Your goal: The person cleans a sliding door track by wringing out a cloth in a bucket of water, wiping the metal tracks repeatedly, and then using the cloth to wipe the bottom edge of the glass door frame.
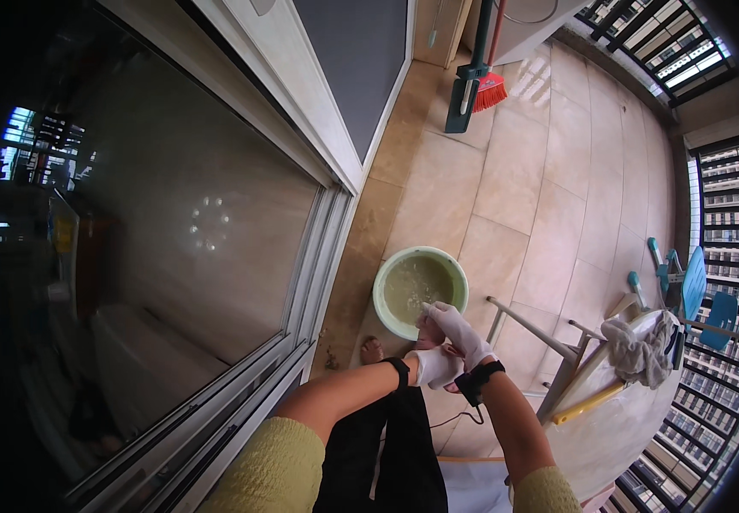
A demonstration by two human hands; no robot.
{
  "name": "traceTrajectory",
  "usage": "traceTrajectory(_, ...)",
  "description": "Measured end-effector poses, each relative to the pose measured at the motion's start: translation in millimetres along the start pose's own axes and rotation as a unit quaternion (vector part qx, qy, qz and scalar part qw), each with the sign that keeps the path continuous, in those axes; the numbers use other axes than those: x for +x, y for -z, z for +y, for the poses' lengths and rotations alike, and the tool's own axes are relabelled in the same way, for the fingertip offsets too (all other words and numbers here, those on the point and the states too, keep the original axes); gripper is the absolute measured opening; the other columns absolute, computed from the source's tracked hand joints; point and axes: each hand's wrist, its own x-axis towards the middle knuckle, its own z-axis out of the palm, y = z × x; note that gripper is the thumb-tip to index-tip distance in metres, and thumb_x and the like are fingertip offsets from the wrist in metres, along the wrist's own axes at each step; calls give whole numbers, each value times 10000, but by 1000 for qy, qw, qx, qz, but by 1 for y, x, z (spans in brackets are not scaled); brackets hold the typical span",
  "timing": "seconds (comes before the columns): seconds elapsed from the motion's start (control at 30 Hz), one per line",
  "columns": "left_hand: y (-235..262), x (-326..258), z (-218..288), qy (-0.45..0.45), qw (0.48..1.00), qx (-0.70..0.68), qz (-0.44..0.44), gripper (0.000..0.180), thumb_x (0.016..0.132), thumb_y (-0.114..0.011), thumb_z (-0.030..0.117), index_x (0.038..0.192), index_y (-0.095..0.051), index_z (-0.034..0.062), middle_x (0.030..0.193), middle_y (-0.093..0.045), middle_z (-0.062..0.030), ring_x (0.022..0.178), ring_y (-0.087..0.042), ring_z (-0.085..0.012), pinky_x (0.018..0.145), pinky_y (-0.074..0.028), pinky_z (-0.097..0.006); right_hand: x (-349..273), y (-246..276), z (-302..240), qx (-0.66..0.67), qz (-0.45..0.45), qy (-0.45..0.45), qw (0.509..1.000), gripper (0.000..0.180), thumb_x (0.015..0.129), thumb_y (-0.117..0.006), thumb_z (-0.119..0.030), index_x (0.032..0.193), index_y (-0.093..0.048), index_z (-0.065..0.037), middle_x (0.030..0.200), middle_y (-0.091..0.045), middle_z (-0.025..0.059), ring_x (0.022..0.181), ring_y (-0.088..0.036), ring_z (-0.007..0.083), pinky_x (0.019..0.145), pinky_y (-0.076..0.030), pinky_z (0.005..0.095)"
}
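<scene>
Both my hands wear white gloves and are close together at the near right rim of a pale green basin (376,301). The basin stands on the floor and holds cloudy, yellowish water with some foam. My right hand (462,333) is closed, its fingertips above the rim. Just below and nearer to me, my left hand (436,368) is curled, its fingers partly hidden by the right. A pinkish, crumpled-looking patch (428,332) shows beside the gloves; what it is and what the hands grip I cannot make out. Dark bands circle both wrists.
Sliding glass door tracks (301,282) run along the left. At right, a grey rag (639,350) and a yellow-handled tool (589,403) lie on a pale surface by a metal frame (534,329). A red broom (490,91) and a dark green flat mop (461,104) stand far off.
</scene>
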Motion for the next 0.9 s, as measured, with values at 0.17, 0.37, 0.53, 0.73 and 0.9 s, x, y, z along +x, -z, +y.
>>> traceTrajectory(0.17,84,-47,12,26,995,-69,-69,253,640,-692,190,865,-683,76,981,-655,-132,944,-621,-304,845,-453,-449,-38,47,21,1,-127,-162,979,711,867,-407,-660,1195,-532,-42,975,-634,95,909,-583,151,747,-482,305)
traceTrajectory(0.37,97,-123,-34,133,844,-520,7,291,645,-710,253,805,-662,15,719,-657,-92,608,-566,-225,590,-454,-337,-53,48,23,230,-320,-122,911,513,905,-490,-506,1133,-583,-56,974,-641,57,844,-591,138,682,-483,262)
traceTrajectory(0.53,65,-143,-51,164,569,-806,12,373,801,-638,300,1000,-567,-7,785,-621,-135,711,-622,-230,647,-504,-335,-51,43,46,355,-99,10,929,286,940,-535,-256,1080,-598,-16,891,-605,4,673,-526,99,680,-475,232)
traceTrajectory(0.73,61,-135,-1,84,335,-897,275,566,878,-581,431,1263,-448,37,1218,-529,-152,1015,-588,-259,910,-478,-431,-108,-46,10,-54,197,226,953,485,935,-514,-305,1341,-436,-52,1229,-541,170,1177,-479,294,983,-370,355)
traceTrajectory(0.9,71,-131,30,36,337,-925,173,432,864,-625,273,1192,-492,26,1022,-602,-97,884,-610,-212,853,-495,-348,-132,-5,8,-271,174,326,889,435,919,-511,-387,1212,-577,-72,1172,-562,131,1214,-398,321,1019,-308,397)
